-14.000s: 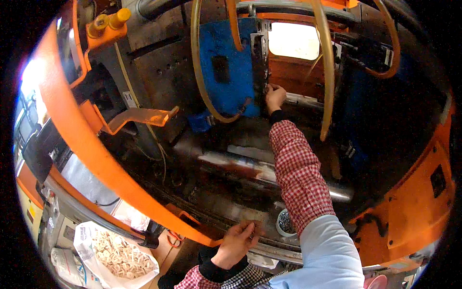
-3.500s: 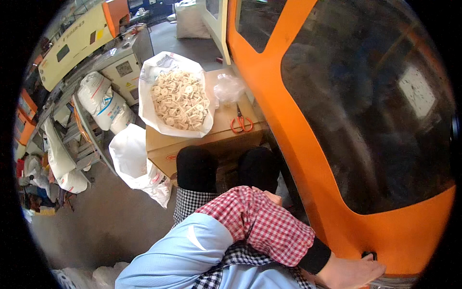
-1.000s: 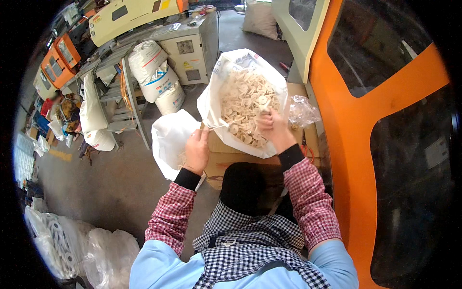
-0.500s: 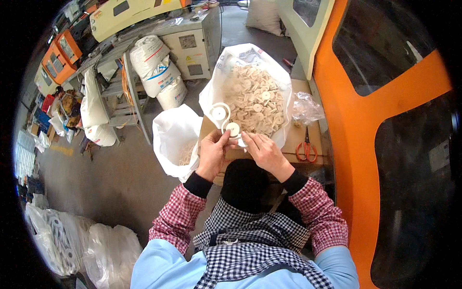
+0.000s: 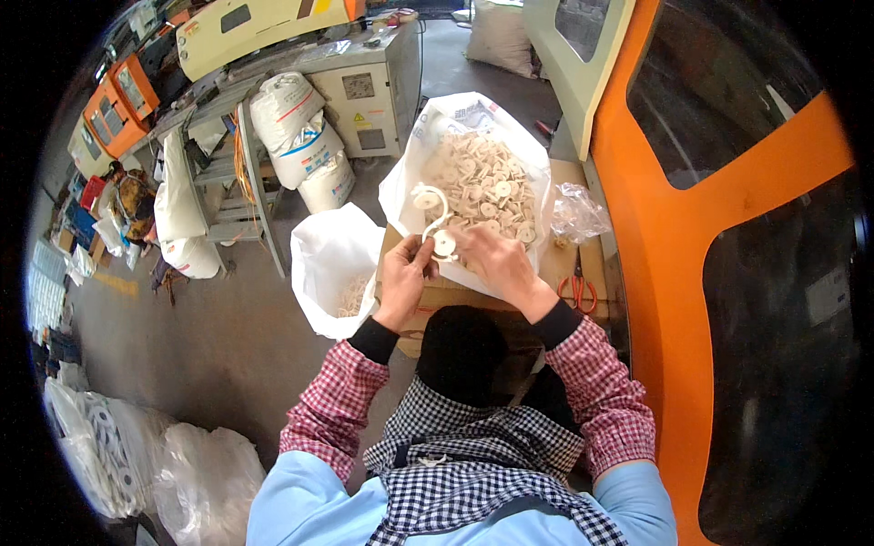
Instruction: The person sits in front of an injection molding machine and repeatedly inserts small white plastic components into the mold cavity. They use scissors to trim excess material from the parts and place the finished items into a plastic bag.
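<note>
Cream moulded piece, discs on a curved runner, pinched near its close end by left hand, thumb against fingers; other disc juts beyond the grip. Probably light, stiff, smoothish plastic; thin runner may snap, so hold at a disc. Right hand just right of grip, blurred, can't tell if pinching. Parts bag beyond, smaller bag left, red-handled scissors right.

Pale discs look matt plastic; clear film looks glossy.
</note>
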Demonstrator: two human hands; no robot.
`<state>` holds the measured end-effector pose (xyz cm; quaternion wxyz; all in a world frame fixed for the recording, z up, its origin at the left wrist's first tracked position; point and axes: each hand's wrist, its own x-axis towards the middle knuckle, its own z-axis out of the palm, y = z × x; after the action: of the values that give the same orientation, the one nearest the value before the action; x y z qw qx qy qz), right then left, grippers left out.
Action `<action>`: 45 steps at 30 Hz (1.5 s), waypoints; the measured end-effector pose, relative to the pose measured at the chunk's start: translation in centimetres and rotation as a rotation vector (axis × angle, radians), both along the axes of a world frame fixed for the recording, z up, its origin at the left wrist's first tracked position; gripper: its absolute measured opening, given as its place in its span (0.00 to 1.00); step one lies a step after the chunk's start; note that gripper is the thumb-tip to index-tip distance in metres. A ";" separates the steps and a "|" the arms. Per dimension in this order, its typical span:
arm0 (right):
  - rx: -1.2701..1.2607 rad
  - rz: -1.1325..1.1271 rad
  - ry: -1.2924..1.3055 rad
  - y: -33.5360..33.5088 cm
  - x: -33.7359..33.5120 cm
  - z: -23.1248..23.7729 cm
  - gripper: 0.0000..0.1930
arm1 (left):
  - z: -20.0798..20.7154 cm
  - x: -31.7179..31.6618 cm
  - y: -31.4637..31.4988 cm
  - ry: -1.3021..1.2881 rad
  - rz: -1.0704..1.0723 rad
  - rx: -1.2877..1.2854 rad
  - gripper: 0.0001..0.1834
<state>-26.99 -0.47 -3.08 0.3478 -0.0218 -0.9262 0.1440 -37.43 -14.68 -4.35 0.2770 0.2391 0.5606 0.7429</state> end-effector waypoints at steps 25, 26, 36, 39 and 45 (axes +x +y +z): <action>-0.874 0.526 -0.421 1.1 0.3 4.3 0.13 | -0.2 -0.3 -2.4 0.384 -0.268 -0.179 0.11; -0.867 0.527 -0.389 0.5 0.7 4.4 0.13 | -0.5 -0.3 -2.5 0.400 -0.264 -0.188 0.12; -0.126 0.384 -0.030 -5.0 3.4 2.4 0.19 | -0.7 3.6 -5.4 -0.737 -0.457 0.216 0.16; -0.150 0.359 -0.094 -5.6 4.4 2.9 0.19 | -0.4 3.7 -5.5 -0.536 -0.318 0.173 0.08; -0.642 0.294 -0.293 -7.3 6.2 3.4 0.22 | 0.1 4.5 -6.2 -0.506 -0.269 0.118 0.08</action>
<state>-20.81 -7.72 0.34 0.1629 -0.0170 -0.8672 0.4702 -32.90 -20.88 -4.21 0.4897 0.1340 0.3928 0.7667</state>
